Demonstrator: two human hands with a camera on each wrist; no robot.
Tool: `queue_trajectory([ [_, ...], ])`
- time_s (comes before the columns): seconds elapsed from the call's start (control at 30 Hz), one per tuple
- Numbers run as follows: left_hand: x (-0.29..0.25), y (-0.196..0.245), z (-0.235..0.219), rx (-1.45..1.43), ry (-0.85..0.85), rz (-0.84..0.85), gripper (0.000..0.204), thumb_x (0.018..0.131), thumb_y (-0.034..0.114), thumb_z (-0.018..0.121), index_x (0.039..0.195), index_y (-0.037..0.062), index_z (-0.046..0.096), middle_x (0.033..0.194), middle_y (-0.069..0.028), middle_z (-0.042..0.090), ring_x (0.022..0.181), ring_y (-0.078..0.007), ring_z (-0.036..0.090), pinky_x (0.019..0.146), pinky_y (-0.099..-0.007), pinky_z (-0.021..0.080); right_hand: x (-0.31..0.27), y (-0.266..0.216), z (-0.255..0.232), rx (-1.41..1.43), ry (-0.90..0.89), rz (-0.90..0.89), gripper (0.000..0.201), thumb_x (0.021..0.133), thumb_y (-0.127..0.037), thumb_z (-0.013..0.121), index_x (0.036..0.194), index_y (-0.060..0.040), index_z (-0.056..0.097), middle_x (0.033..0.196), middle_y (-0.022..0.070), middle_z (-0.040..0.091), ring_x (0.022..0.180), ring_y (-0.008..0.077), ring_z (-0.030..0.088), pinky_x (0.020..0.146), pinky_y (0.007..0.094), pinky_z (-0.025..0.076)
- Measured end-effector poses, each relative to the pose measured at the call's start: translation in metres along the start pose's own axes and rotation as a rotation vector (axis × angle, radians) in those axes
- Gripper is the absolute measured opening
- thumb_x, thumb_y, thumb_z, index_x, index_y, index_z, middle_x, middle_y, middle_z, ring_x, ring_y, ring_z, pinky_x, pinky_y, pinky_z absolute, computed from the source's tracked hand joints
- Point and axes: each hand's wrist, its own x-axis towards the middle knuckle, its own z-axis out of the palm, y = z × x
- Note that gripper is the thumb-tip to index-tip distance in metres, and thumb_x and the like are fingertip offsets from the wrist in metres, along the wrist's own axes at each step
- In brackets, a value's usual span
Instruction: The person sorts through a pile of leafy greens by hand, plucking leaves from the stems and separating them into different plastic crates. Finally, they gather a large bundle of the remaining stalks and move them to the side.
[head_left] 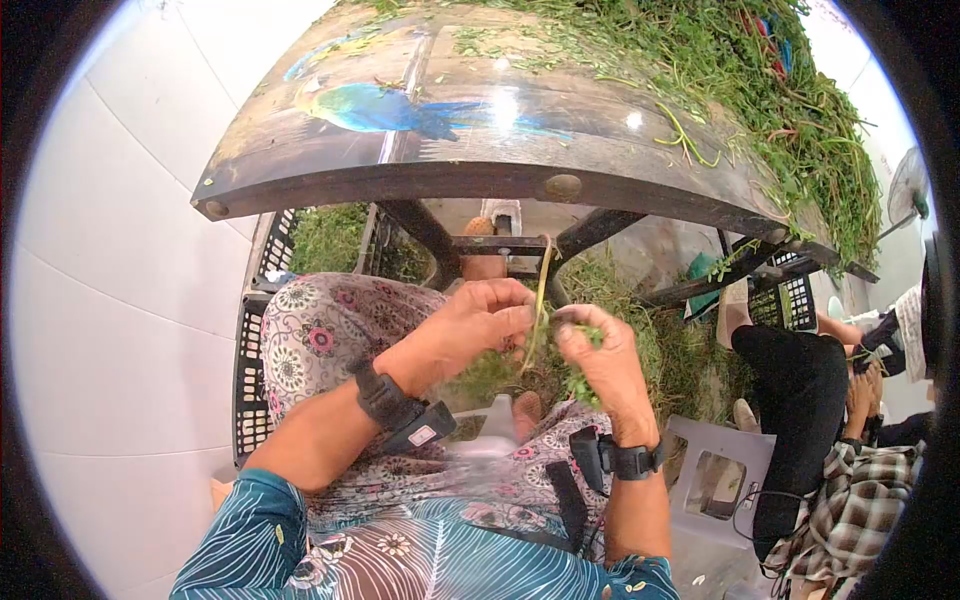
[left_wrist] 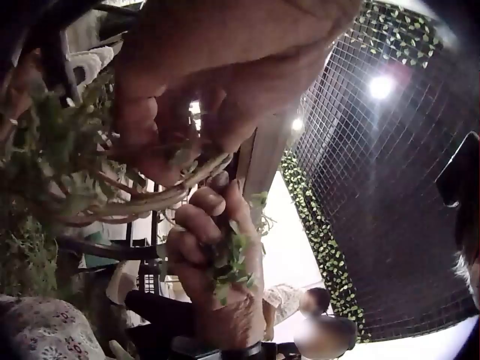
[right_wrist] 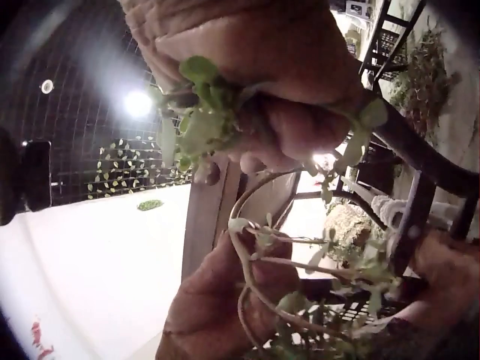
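Observation:
Over the lap, my left hand (head_left: 470,322) pinches a long leafy plant stem (head_left: 543,285), which hangs down past the fingertips. In the right wrist view that stem (right_wrist: 244,259) forks into thinner side shoots with small rounded leaves. Facing it, my right hand (head_left: 610,365) has its fingers curled around small green sprigs (head_left: 583,385). Leaves of these sprigs (right_wrist: 202,120) stick out of the fist in the right wrist view. The right fingertips are close beside the stem in the left wrist view.
A wooden table (head_left: 375,185) with a painted parrot stands ahead, with a large heap of greens (head_left: 690,60) on its right. Black crates (head_left: 250,385) stand at the left. Another person (head_left: 840,470) sits at the right near a grey plastic stool (head_left: 715,480). Loose greens cover the floor beneath.

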Motion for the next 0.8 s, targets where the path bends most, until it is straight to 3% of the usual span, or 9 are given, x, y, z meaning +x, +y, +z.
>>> queue_trajectory([
  [0.03, 0.002, -0.003, -0.001, 0.012, -0.012, 0.011, 0.017, 0.085, 0.018, 0.059, 0.096, 0.0047, 0.059, 0.078, 0.0012, 0.059, 0.068, -0.0066, 0.055, 0.062, -0.0216, 0.046, -0.001, 0.0, 0.003, -0.072, -0.029, -0.07, 0.023, 0.08, -0.014, 0.062, 0.098, -0.0003, 0.061, 0.08, 0.003, 0.061, 0.074, 0.0093, 0.053, 0.067, 0.025, 0.045],
  [0.17, 0.001, -0.006, -0.001, -0.014, -0.029, 0.054, 0.017, 0.084, 0.017, 0.06, 0.095, 0.004, 0.06, 0.08, 0.0007, 0.059, 0.068, -0.0065, 0.054, 0.061, -0.0218, 0.046, 0.002, 0.005, 0.012, -0.051, -0.045, -0.019, 0.023, 0.077, -0.014, 0.065, 0.094, 0.0011, 0.06, 0.084, 0.0049, 0.061, 0.077, 0.0105, 0.053, 0.07, 0.0266, 0.045],
  [0.47, -0.001, 0.002, 0.0, 0.128, -0.036, 0.101, 0.013, 0.082, 0.013, 0.06, 0.09, 0.0031, 0.061, 0.079, 0.0029, 0.057, 0.068, -0.0047, 0.051, 0.062, -0.0206, 0.043, -0.001, 0.0, 0.013, -0.135, 0.004, -0.108, 0.021, 0.075, -0.011, 0.063, 0.092, 0.0, 0.059, 0.082, 0.0093, 0.062, 0.077, 0.0151, 0.056, 0.07, 0.0276, 0.045],
  [0.67, 0.001, -0.001, -0.004, 0.423, -0.02, 0.082, 0.01, 0.082, 0.014, 0.06, 0.086, 0.0043, 0.06, 0.075, 0.0055, 0.054, 0.069, -0.0028, 0.047, 0.061, -0.0199, 0.039, -0.003, -0.006, 0.015, -0.416, -0.024, -0.365, 0.02, 0.073, -0.007, 0.058, 0.092, -0.0004, 0.058, 0.079, 0.014, 0.06, 0.074, 0.0213, 0.06, 0.068, 0.0296, 0.046],
  [0.77, -0.001, 0.003, -0.003, 0.263, -0.067, 0.106, 0.013, 0.083, 0.017, 0.059, 0.087, 0.0044, 0.061, 0.075, 0.0057, 0.054, 0.069, -0.003, 0.047, 0.062, -0.0202, 0.039, 0.0, 0.004, 0.014, -0.114, -0.015, -0.135, 0.016, 0.075, -0.008, 0.057, 0.089, -0.002, 0.058, 0.075, 0.0114, 0.06, 0.068, 0.0198, 0.059, 0.061, 0.03, 0.047],
  [0.8, -0.001, 0.003, -0.002, 0.202, -0.04, 0.098, 0.014, 0.084, 0.018, 0.059, 0.088, 0.0044, 0.061, 0.075, 0.0058, 0.054, 0.069, -0.0032, 0.047, 0.063, -0.0199, 0.039, 0.0, 0.005, 0.01, 0.161, -0.005, -0.029, 0.015, 0.076, -0.009, 0.057, 0.09, -0.0031, 0.057, 0.075, 0.0102, 0.06, 0.066, 0.0185, 0.058, 0.059, 0.0291, 0.046],
])
